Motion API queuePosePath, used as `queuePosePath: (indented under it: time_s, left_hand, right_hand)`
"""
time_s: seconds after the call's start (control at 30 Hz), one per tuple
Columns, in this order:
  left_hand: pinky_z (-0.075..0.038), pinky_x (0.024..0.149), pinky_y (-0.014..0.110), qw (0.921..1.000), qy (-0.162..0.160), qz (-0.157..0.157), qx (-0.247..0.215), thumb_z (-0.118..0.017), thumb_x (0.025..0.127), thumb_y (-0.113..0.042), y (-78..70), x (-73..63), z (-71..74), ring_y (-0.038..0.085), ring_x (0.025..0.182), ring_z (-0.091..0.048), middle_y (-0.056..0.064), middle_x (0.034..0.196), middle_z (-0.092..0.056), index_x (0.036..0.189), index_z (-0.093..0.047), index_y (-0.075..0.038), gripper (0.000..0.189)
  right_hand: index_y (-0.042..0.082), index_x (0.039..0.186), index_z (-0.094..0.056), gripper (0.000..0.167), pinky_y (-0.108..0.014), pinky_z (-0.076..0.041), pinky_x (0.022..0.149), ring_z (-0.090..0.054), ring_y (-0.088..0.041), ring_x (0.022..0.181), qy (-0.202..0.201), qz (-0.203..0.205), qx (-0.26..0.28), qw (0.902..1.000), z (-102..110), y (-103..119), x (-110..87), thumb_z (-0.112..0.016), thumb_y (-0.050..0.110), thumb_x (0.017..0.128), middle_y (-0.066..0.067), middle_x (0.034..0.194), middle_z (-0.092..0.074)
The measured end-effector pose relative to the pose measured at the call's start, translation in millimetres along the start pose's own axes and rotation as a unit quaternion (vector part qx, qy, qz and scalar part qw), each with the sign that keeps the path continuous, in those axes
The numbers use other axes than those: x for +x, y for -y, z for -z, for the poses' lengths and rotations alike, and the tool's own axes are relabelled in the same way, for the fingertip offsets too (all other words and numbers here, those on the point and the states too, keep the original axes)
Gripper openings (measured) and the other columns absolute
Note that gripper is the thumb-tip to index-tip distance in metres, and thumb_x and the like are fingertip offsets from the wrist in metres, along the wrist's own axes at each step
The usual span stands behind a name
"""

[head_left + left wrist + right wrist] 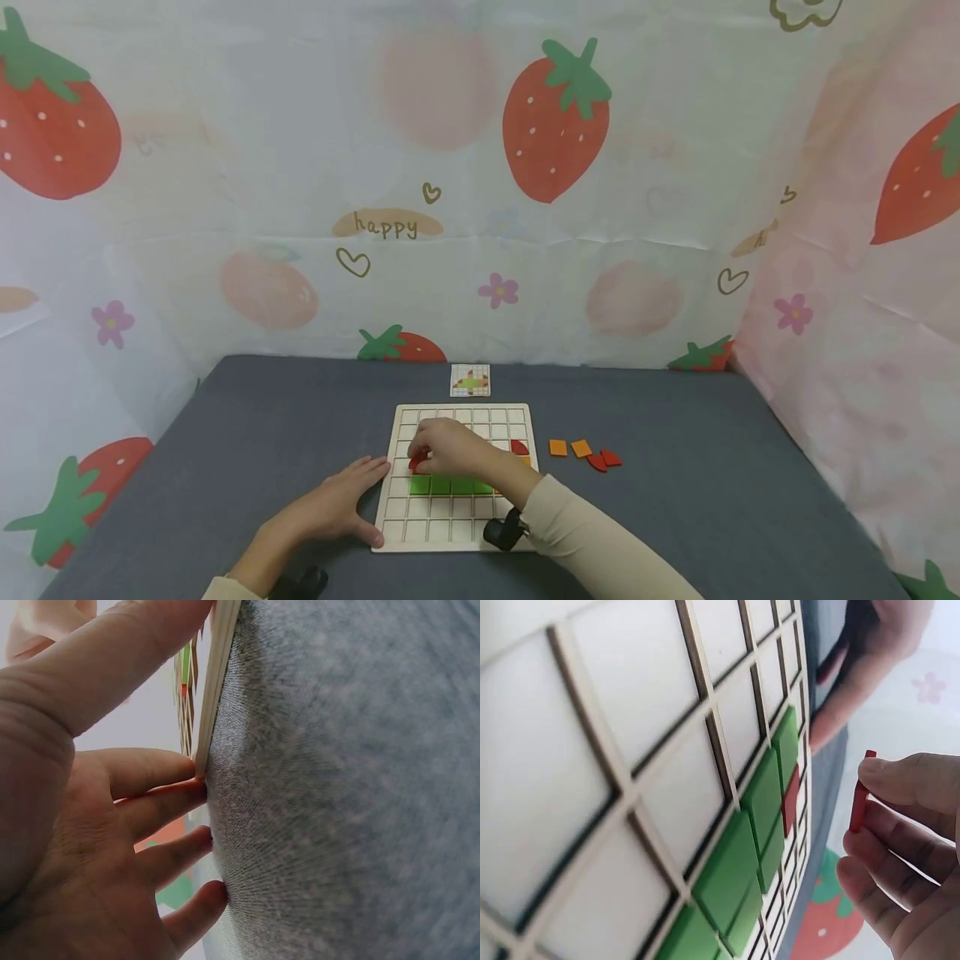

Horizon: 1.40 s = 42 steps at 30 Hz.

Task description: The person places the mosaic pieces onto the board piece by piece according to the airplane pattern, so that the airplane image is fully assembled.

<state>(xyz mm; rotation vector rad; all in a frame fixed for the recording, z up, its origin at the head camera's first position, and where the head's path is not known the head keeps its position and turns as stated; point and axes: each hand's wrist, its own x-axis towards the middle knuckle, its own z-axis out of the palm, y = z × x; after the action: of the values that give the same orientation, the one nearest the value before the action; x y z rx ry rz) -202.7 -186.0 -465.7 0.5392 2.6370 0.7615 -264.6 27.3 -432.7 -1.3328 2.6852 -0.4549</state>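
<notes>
My right hand (pixel 453 448) is over the left middle of a pale wooden grid board (pixel 427 533). Between its thumb and fingertips it pinches a small, thin red piece (pixel 860 799), seen edge-on in the right wrist view. A row of green square tiles (pixel 450 485) lies in the grid below that hand, with another red piece (pixel 790 802) set beside the green. My left hand (pixel 330 504) lies along the board's left edge, fingers spread and fairly straight, fingertips at the rim and thumb by the front corner. The right forearm hides part of the board's right side.
Right of the board lie two orange squares (pixel 558 448) and two red rounded pieces (pixel 611 458). A red quarter-round piece (pixel 520 447) sits in the grid's right side, with orange just below. Behind the board is a small pattern card (pixel 470 381). Strawberry-print cloth (pixel 555 250) surrounds the grey table (pixel 675 517).
</notes>
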Motion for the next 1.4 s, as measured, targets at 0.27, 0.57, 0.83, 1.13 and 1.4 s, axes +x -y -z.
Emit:
queuePosePath:
  time_s: [0.27,0.57,0.83,1.13,1.4]
  left_hand:
    - [-0.024,0.104,0.075,1.0000,-0.008,0.001,0.003,-0.088,0.064,-0.035,-0.9,-0.9,0.0,0.048,0.144,-0.025,0.020,0.155,-0.035,0.147,-0.039,0.002,0.103]
    - [-0.027,0.103,0.074,0.9997,-0.013,-0.019,0.005,-0.088,0.064,-0.036,0.4,-2.8,-0.8,0.049,0.143,-0.026,0.023,0.153,-0.037,0.145,-0.040,0.006,0.103]
    - [-0.026,0.104,0.073,0.9998,-0.007,-0.015,0.007,-0.087,0.064,-0.038,0.7,-1.5,-0.7,0.049,0.143,-0.026,0.023,0.153,-0.038,0.145,-0.039,0.005,0.103]
    - [-0.025,0.103,0.074,0.9999,-0.004,-0.014,-0.003,-0.087,0.065,-0.038,1.3,-1.9,-0.3,0.049,0.144,-0.024,0.022,0.154,-0.036,0.146,-0.039,0.002,0.103]
    - [-0.025,0.104,0.073,0.9999,-0.004,-0.013,-0.008,-0.087,0.065,-0.038,0.6,-1.9,0.2,0.049,0.144,-0.024,0.022,0.154,-0.035,0.146,-0.039,0.003,0.103]
  right_hand:
    - [0.011,0.101,-0.077,0.017,-0.012,-0.044,0.072,-0.056,-0.004,0.079,-0.002,0.004,-0.017,0.9998,-13.3,6.3,6.0,-0.074,0.017,0.086,0.002,0.091,-0.067]
    - [0.013,0.101,-0.077,0.018,-0.012,-0.044,0.072,-0.055,-0.001,0.079,0.008,0.001,-0.019,0.9998,-24.6,11.9,8.5,-0.075,0.019,0.085,0.004,0.093,-0.067]
    - [0.015,0.099,-0.077,0.016,-0.011,-0.042,0.069,-0.054,-0.001,0.077,0.001,-0.004,-0.031,0.9995,-33.4,13.5,10.0,-0.074,0.017,0.084,0.005,0.091,-0.066]
    - [0.017,0.094,-0.077,0.010,-0.011,-0.038,0.066,-0.049,0.000,0.073,-0.006,0.018,-0.060,0.9980,-34.4,16.7,9.9,-0.074,0.019,0.085,0.007,0.086,-0.064]
    - [0.018,0.092,-0.077,0.008,-0.013,-0.039,0.068,-0.049,0.000,0.074,-0.001,0.015,-0.062,0.9979,-34.6,18.4,9.4,-0.073,0.017,0.085,0.007,0.086,-0.063]
